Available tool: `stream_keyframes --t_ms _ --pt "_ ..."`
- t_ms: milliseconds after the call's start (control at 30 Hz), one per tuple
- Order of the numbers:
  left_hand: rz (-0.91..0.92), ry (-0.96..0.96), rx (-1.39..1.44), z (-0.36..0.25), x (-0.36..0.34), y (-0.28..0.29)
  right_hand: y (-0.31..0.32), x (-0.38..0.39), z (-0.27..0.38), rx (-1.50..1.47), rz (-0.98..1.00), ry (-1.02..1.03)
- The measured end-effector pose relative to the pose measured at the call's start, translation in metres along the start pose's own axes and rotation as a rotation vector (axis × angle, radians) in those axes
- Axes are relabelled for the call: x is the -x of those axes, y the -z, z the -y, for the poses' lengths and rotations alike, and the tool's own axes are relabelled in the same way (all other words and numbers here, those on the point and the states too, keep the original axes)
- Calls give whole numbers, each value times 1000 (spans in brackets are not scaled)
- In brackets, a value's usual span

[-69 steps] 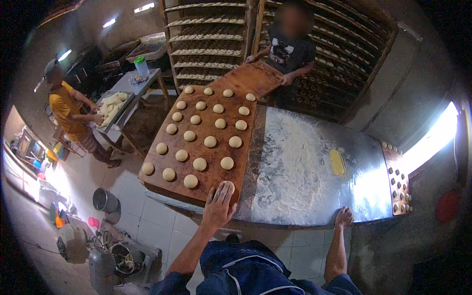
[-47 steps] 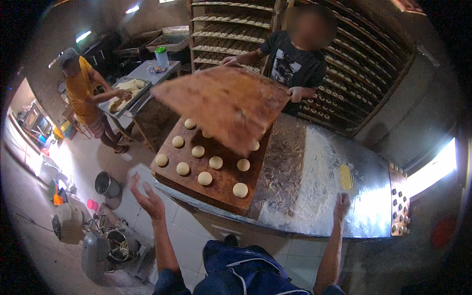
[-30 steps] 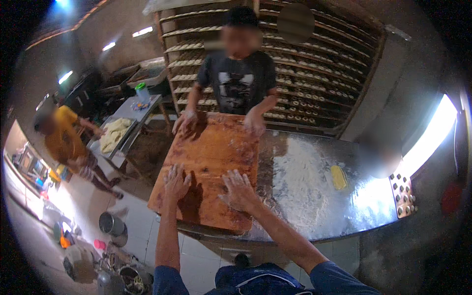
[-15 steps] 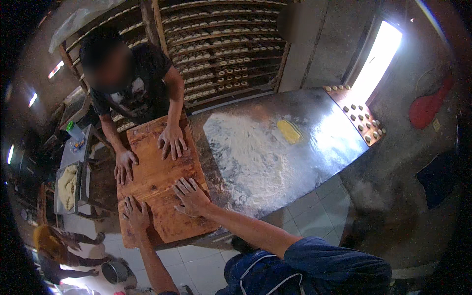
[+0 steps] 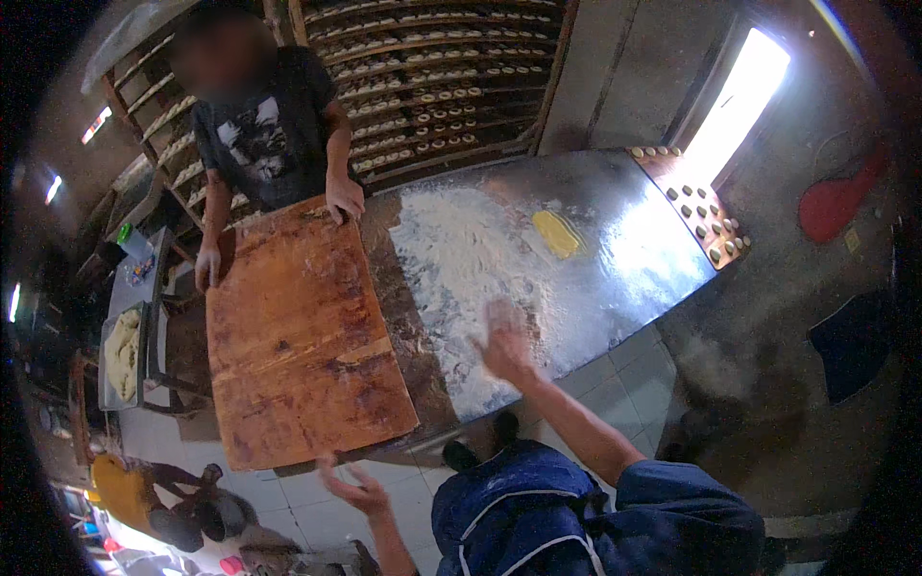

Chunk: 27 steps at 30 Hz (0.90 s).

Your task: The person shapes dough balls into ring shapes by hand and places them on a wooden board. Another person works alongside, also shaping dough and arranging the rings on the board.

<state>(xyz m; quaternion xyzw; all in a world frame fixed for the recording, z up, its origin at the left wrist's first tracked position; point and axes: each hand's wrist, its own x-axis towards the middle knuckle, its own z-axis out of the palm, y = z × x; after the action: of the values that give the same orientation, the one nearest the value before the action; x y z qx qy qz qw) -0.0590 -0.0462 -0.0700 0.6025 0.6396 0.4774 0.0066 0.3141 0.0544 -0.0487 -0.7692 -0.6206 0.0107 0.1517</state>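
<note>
A large brown wooden board [image 5: 298,336] lies flat on the metal table [image 5: 634,259], covering the dough pieces under it. My left hand [image 5: 353,490] hangs open and empty just below the board's near edge. My right hand [image 5: 506,338], blurred and open, hovers over the floured patch [image 5: 471,259] of the table. Across the table a person in a dark shirt [image 5: 264,125] holds the board's far corners, one hand [image 5: 344,200] at the right corner, the other [image 5: 206,267] at the left.
A yellow scraper-like piece [image 5: 557,233] lies on the flour. A second board with small dough rounds [image 5: 693,204] sits at the table's right end. Racks of dough trays [image 5: 432,86] stand behind. At the left stands a side table with dough [image 5: 123,350], and a person in yellow [image 5: 130,490].
The other person laid a second board over the board of dough rounds. Both my hands pressed on it, then lifted off; my right hand moved over the flour, my left dropped below the edge.
</note>
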Motion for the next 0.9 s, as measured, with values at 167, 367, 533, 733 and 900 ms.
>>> stream_keyframes --t_ms 167,367,533,733,900 --pt "222 24 364 -96 53 -18 -21 -7 -70 26 -72 -244" --pt "213 -3 421 -135 37 -46 -44 -60 -9 -210 -128 -147" --pt "247 -111 355 -158 -6 -60 -15 -166 9 -583 -9 -36" --pt "151 -16 220 -153 1 -68 -12 -110 -34 -234 261 611" --pt "164 151 92 -165 30 -90 -27 -52 -62 -221 525 1063"
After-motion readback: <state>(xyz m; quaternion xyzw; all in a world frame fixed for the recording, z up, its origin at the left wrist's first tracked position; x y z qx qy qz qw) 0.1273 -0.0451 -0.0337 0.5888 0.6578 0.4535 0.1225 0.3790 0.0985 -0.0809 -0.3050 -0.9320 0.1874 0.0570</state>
